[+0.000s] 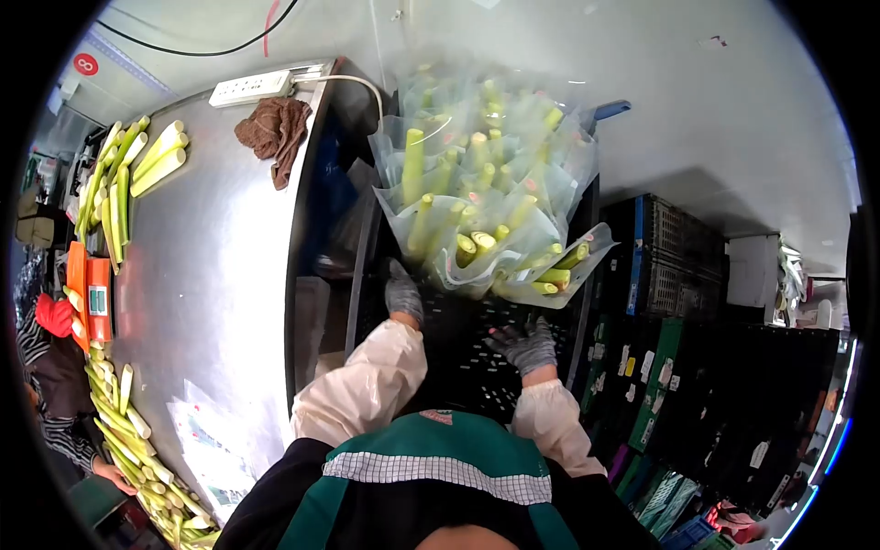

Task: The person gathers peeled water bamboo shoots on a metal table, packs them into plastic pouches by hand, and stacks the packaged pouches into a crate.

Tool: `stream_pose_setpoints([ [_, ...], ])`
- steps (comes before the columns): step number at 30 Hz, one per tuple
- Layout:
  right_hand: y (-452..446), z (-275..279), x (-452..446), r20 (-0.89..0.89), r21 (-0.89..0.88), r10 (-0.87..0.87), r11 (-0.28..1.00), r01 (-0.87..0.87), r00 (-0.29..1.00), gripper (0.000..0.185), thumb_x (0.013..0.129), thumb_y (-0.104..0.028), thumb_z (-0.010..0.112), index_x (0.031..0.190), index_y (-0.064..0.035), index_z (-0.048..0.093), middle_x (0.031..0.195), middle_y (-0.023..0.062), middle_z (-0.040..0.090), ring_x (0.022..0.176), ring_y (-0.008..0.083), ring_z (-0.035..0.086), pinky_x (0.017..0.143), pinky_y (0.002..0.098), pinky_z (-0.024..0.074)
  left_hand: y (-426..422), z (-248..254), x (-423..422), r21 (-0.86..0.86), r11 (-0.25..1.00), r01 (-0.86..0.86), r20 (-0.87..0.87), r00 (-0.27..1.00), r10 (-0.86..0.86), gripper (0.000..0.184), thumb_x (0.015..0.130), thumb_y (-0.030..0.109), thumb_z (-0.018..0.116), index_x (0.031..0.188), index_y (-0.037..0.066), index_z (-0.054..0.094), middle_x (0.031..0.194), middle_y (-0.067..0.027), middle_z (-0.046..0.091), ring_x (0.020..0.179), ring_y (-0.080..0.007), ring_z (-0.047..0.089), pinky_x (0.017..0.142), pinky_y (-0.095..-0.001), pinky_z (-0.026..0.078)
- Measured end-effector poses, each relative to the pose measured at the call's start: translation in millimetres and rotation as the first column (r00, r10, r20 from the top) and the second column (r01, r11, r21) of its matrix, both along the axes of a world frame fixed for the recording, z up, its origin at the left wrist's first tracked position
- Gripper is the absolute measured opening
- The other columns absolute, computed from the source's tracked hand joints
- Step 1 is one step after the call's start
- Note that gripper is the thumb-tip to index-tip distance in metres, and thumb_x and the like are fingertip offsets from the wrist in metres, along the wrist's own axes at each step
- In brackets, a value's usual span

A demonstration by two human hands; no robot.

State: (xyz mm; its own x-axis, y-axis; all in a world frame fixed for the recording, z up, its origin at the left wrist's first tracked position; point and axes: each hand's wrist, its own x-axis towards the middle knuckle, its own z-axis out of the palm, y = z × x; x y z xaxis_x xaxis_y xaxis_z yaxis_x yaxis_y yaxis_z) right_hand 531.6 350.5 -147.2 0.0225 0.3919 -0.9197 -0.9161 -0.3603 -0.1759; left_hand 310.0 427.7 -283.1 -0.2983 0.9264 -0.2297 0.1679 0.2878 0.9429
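Clear plastic bags (440, 215) of thick pale-green vegetable stalks stand packed in the far part of a black plastic crate (362, 275). My left hand (403, 295), in a grey glove, is by the crate's left side, just short of the nearest bags. Its fingers point forward, and I see nothing held in them. Toward the crate's right side is my right hand (525, 346), also gloved, with fingers spread over the perforated black bottom and near the closest bag. Both forearms wear white sleeve covers.
On my left, a steel table (220, 266) holds loose stalks (137, 449), an orange scale (94, 298), a brown cloth (275, 136), plastic bags (215, 440) and a power strip (249, 88). A co-worker's hand (115, 474) is at its far side. Stacked crates (678, 257) stand right.
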Motion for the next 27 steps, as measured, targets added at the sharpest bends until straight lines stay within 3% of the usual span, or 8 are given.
stream_pose_setpoints([
  [2,5.4,-20.7,0.5,-0.101,-0.105,-0.022,0.994,0.012,0.995,0.059,0.076,-0.053,0.038,0.122,-0.0202,0.023,0.123,0.0153,0.022,0.103,0.0427,0.034,0.081,0.0626,0.0287,29.6,1.7,1.2,-0.066,0.92,-0.386,-0.079,0.921,0.381,0.051,0.085,0.044,0.033,0.102,0.0,0.051,0.072,-0.0081,0.058,0.058,-0.0199,0.053,0.051,-0.0286,0.042],
  [5,20.1,-45.2,-5.2,-0.15,-0.089,-0.012,0.996,-0.002,0.989,0.063,0.074,-0.057,0.034,0.123,-0.0193,0.023,0.121,0.0175,0.022,0.107,0.0478,0.028,0.085,0.0642,0.0207,57.2,47.5,11.2,-0.344,0.853,-0.392,0.139,0.877,0.459,0.053,0.083,0.045,0.035,0.102,-0.002,0.051,0.081,-0.0091,0.059,0.065,-0.022,0.055,0.055,-0.0298,0.043],
  [7,31.4,-37.6,-20.4,-0.143,-0.102,-0.007,0.995,-0.008,0.99,0.06,0.074,-0.055,0.037,0.117,-0.0153,0.029,0.108,0.0174,0.027,0.104,0.047,0.03,0.084,0.0652,0.0211,73.1,4.3,3.2,-0.143,0.974,-0.177,0.805,0.551,0.219,0.052,0.084,0.042,0.036,0.108,-0.003,0.046,0.089,-0.0125,0.057,0.072,-0.0235,0.055,0.061,-0.0315,0.044],
  [8,35.1,-35.9,-27.0,-0.136,-0.126,-0.016,0.992,-0.001,0.991,0.057,0.073,-0.054,0.039,0.111,-0.0112,0.035,0.096,0.0174,0.032,0.102,0.0462,0.032,0.083,0.0663,0.0215,84.2,1.0,3.2,-0.131,0.984,-0.121,0.843,0.509,0.175,0.052,0.084,0.042,0.036,0.108,-0.003,0.045,0.09,-0.0126,0.057,0.072,-0.0236,0.055,0.061,-0.0316,0.043],
  [12,45.9,-43.7,-45.0,-0.213,0.016,-0.022,1.0,0.026,0.977,0.069,0.071,-0.055,0.037,0.123,-0.0108,0.026,0.123,0.0193,0.02,0.108,0.0488,0.025,0.085,0.0652,0.018,122.7,21.3,11.2,-0.126,0.992,0.008,0.637,0.768,0.075,0.051,0.084,0.041,0.036,0.11,-0.002,0.043,0.091,-0.0132,0.057,0.074,-0.0242,0.055,0.063,-0.0322,0.043],
  [15,60.2,-55.2,-36.9,-0.331,0.204,-0.044,0.972,0.117,0.943,0.066,0.072,-0.059,0.031,0.124,-0.0174,0.028,0.131,0.0106,0.02,0.114,0.0399,0.023,0.087,0.0623,0.0182,135.4,28.4,14.5,-0.086,0.992,0.097,0.428,0.902,-0.051,0.051,0.084,0.04,0.036,0.112,-0.002,0.041,0.093,-0.0136,0.056,0.075,-0.0245,0.054,0.065,-0.0326,0.043],
  [20,72.6,-50.7,-35.8,-0.358,0.278,-0.154,0.924,0.263,0.921,0.065,0.073,-0.057,0.034,0.124,-0.0177,0.03,0.131,0.0087,0.023,0.119,0.0321,0.022,0.092,0.056,0.0206,132.2,29.1,26.2,0.031,0.973,0.23,0.205,0.951,-0.231,0.05,0.084,0.039,0.036,0.115,-0.001,0.038,0.094,-0.0142,0.055,0.078,-0.0252,0.054,0.068,-0.0332,0.042],
  [27,79.4,-59.9,-19.9,-0.332,0.262,-0.064,0.952,0.157,0.941,0.061,0.074,-0.053,0.033,0.122,-0.0159,0.032,0.128,0.0093,0.027,0.116,0.033,0.025,0.09,0.0561,0.0231,130.4,31.3,39.0,0.128,0.937,0.324,0.078,0.939,-0.335,0.05,0.085,0.037,0.035,0.118,0.0,0.034,0.097,-0.0152,0.054,0.081,-0.0261,0.053,0.071,-0.0341,0.041],
])
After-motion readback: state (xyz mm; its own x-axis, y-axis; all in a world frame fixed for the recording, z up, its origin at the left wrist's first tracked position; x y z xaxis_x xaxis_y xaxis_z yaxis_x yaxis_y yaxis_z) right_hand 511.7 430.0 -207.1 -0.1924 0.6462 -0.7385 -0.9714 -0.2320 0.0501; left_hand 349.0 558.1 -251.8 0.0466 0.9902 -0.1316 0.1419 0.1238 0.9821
